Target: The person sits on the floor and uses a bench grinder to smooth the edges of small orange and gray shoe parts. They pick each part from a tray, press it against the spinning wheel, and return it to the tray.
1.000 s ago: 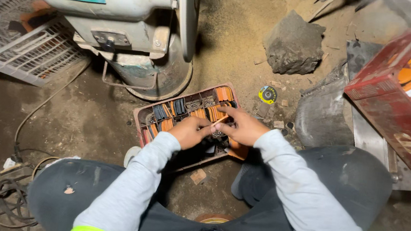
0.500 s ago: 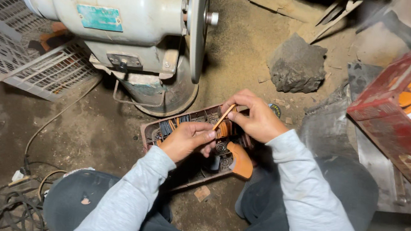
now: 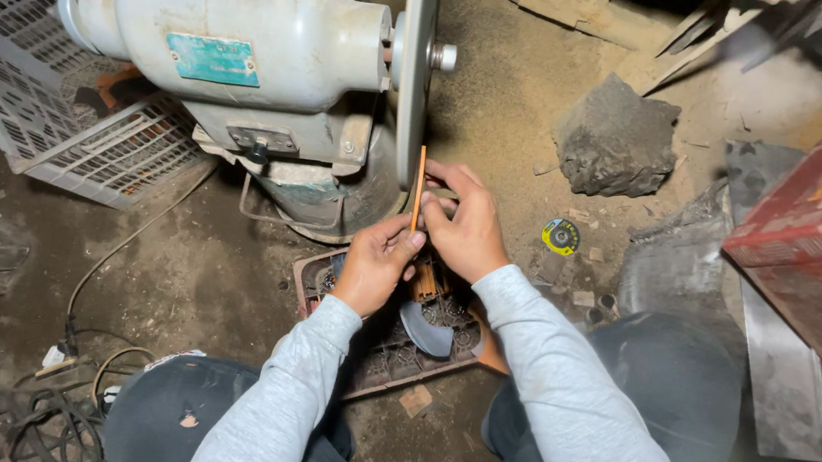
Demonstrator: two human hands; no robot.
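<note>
A thin orange strip (image 3: 419, 188) stands upright between the person's two hands, its flat edge just beside the rim of the grinder's wheel (image 3: 414, 71), at about six o'clock from the wheel's hub. I cannot tell whether strip and wheel touch. Held on end like that, the narrow edge faces the disc rather than the broad face.

The left hand (image 3: 375, 266) pinches the strip's lower end between thumb and fingertips, closed tight on it, steadying from below. The right hand (image 3: 467, 226) sits at three o'clock from the strip, fingers curled toward it and bracing its side; the hand is half closed, and its fingertips seem to rest against the strip.

Under the wrists, at six o'clock from the strip, lies a shallow dark tray (image 3: 389, 355) on the dirt floor, holding more small orange pieces and a curved grey metal piece (image 3: 427, 328), close enough for either hand to reach.

The bench grinder (image 3: 248, 45) is a pale, grimy motor body on a low stand, set directly on the floor. At nine o'clock from it leans a white plastic crate (image 3: 60, 117). At three o'clock from the hands lies a small yellow-and-black disc (image 3: 561, 236), beyond it a dark rock (image 3: 616, 140). Far right stands a red crate (image 3: 816, 250) with orange pieces inside. Cables (image 3: 23, 405) coil at lower left.
</note>
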